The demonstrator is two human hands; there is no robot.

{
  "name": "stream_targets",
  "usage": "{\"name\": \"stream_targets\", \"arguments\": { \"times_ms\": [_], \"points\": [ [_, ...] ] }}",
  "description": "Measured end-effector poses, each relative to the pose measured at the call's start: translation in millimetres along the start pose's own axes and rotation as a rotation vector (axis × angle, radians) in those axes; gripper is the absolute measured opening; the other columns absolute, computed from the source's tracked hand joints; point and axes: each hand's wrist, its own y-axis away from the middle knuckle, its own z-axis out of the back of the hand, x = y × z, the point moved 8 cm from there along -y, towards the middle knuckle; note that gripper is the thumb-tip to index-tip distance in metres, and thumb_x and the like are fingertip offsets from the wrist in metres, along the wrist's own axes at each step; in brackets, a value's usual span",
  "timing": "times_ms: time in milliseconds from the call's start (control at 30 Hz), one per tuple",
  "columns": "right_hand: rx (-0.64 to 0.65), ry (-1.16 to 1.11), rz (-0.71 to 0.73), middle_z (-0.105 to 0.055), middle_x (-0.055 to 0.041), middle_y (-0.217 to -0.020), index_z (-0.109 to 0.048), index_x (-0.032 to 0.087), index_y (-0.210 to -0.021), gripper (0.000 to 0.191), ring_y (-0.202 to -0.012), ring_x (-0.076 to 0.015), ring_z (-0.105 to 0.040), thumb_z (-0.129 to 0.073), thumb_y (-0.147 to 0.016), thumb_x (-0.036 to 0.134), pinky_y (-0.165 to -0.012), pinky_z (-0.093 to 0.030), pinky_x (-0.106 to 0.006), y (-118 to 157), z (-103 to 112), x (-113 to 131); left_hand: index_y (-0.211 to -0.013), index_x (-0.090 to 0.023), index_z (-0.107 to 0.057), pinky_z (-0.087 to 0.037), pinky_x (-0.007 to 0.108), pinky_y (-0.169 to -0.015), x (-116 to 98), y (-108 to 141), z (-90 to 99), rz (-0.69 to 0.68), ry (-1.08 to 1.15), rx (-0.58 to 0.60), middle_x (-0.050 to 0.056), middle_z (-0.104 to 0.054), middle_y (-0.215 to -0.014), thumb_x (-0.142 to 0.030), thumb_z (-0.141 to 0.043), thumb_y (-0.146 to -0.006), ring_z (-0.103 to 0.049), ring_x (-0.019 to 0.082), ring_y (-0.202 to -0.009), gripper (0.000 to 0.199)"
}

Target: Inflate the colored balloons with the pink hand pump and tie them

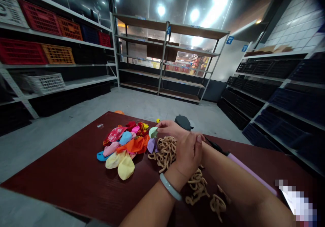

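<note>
My left hand [188, 150], with a pale bangle [170, 187] on its wrist, is closed around my right wrist. My right hand [170, 128] reaches left across the table, its fingertips closed on a small mint-green piece, soft like cloth [153, 132]. Just below lies a purple soft piece [151, 145]. To the left spreads a pile of similar bright pieces, among them an orange one [135, 145], a light blue one [125, 138] and a pale yellow one [126, 167]. Under my hands is a heap of tan, curly, cord-like strands [165, 152], partly hidden.
The dark red table [63, 176] also bears a dark grey round object [183, 122], a pink-purple flat object [251, 172] and smaller tan clusters [217, 204]. A pixelated bright patch covers the right corner. Shelves with crates [57, 55] stand left and right, a metal rack [161, 57] behind.
</note>
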Motion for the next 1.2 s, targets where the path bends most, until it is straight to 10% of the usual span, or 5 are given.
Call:
{"name": "stream_targets", "arguments": {
  "times_ms": [167,467,667,800,1200],
  "points": [
    [0.264,-0.115,-0.079,-0.065,0.0003,-0.064,-0.060,0.017,-0.076,0.041,-0.058,-0.0163,-0.062,-0.087,-0.052,0.037,-0.058,-0.050,-0.031,-11,-4,13,-0.091,-0.020,-0.058,-0.042,0.033,-0.077,-1,2,0.2,0.008,-0.003,-0.028,0.006,-0.063,-0.084,-0.025,-0.035,-0.097,-0.057,0.019,-0.080,0.024],
    [0.102,-0.204,0.058,-0.069,-0.0024,-0.069,-0.058,0.018,-0.077,0.042,-0.058,-0.0160,-0.065,-0.087,-0.056,0.040,-0.055,-0.053,-0.028,19,80,48,-0.099,-0.022,-0.042,-0.044,0.030,-0.080,70,9,14.7,0.424,0.246,-0.477,0.003,-0.052,-0.096,-0.045,-0.054,-0.089,-0.054,0.015,-0.086,0.028],
    [-0.015,-0.138,0.133,-0.065,0.0009,-0.063,-0.060,0.016,-0.070,0.040,-0.053,-0.0119,-0.060,-0.088,-0.052,0.039,-0.052,-0.050,-0.024,46,110,59,-0.114,-0.017,-0.046,-0.047,0.034,-0.085,96,8,-33.3,0.575,0.438,-0.171,0.014,-0.062,-0.113,-0.044,-0.072,-0.074,-0.063,0.021,-0.100,0.055],
    [-0.054,-0.114,0.149,-0.062,0.0026,-0.062,-0.059,0.017,-0.069,0.040,-0.054,-0.0113,-0.059,-0.087,-0.052,0.041,-0.054,-0.050,-0.024,59,123,58,-0.119,-0.016,-0.046,-0.050,0.030,-0.068,98,19,-52.3,0.694,0.520,-0.066,0.011,-0.069,-0.097,-0.040,-0.077,-0.069,-0.068,0.019,-0.076,0.064],
    [-0.088,0.079,0.206,-0.068,-0.0010,-0.078,-0.064,0.017,-0.083,0.035,-0.072,-0.0154,-0.063,-0.077,-0.065,0.045,-0.068,-0.050,-0.028,80,165,53,-0.083,-0.010,-0.067,-0.043,0.017,-0.050,77,44,-93.0,0.999,0.873,0.288,0.005,-0.067,-0.076,-0.029,-0.084,-0.063,-0.061,0.009,-0.058,0.033]
  ]
}}
